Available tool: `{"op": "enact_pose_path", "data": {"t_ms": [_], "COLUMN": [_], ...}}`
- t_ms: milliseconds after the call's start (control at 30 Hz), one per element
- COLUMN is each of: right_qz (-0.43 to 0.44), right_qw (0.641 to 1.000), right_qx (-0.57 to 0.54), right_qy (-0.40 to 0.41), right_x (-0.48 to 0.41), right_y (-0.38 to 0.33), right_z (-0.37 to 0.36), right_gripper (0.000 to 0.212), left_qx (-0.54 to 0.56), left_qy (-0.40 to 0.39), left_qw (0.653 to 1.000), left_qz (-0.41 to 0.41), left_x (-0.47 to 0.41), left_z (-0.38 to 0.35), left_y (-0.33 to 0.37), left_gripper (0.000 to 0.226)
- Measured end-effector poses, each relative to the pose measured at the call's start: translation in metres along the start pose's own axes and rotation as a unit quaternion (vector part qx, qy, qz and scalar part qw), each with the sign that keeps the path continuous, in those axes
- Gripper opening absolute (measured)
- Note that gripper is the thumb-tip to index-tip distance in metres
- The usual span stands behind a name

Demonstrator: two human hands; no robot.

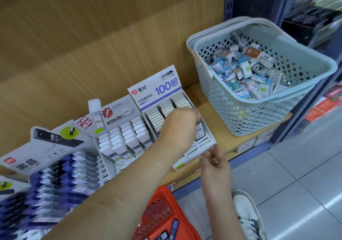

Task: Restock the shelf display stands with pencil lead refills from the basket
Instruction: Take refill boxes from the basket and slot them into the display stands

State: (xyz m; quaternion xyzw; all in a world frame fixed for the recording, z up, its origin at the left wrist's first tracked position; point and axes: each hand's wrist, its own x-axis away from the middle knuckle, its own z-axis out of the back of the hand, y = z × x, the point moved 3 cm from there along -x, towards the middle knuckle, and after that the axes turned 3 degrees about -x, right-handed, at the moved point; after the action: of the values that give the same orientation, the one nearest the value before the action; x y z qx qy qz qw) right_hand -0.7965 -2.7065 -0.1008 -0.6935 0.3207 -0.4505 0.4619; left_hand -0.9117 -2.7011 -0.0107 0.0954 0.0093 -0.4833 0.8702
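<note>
Three cardboard display stands lean on the wooden shelf. My left hand (178, 127) reaches across into the right-hand white stand (205, 144), the one with a "100" header card. It grips a clear pencil lead refill case (199, 131) over the stand's right column. Rows of white-capped refills (167, 108) fill the slots behind it. My right hand (215, 163) is at the stand's front right corner, its fingertips touching the edge. A red basket (161, 212) sits below the shelf at the bottom, with dark refill cases (174, 227) inside.
The middle grey stand (118, 114) holds white refills, and the left stand (46, 141) holds blue and black ones. A pale green basket (314, 56) full of small boxes stands on the shelf's right end. Below lie a tiled floor and my white shoe (248, 214).
</note>
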Motion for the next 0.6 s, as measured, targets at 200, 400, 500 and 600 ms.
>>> {"op": "enact_pose_path", "data": {"t_ms": [200, 400, 500, 600], "right_qz": [-0.003, 0.001, 0.014, 0.058], "right_qw": [1.000, 0.999, 0.995, 0.997], "right_qx": [-0.011, 0.021, 0.042, 0.039], "right_qy": [-0.004, 0.032, 0.085, 0.019], "right_x": [0.001, 0.001, 0.005, 0.013], "right_y": [-0.003, -0.003, -0.008, -0.026], "right_z": [0.002, 0.001, 0.002, -0.006], "right_gripper": [0.044, 0.028, 0.040, 0.025], "left_qx": [-0.002, 0.043, 0.083, 0.112], "left_qy": [0.078, 0.127, 0.179, 0.168], "left_qw": [0.997, 0.990, 0.979, 0.975], "left_qz": [0.020, 0.031, 0.041, 0.090], "left_x": [-0.007, 0.006, 0.046, 0.107], "left_z": [0.010, 0.019, 0.031, 0.032], "left_y": [-0.004, -0.014, -0.024, -0.043], "left_gripper": [0.021, 0.020, 0.015, 0.011]}}
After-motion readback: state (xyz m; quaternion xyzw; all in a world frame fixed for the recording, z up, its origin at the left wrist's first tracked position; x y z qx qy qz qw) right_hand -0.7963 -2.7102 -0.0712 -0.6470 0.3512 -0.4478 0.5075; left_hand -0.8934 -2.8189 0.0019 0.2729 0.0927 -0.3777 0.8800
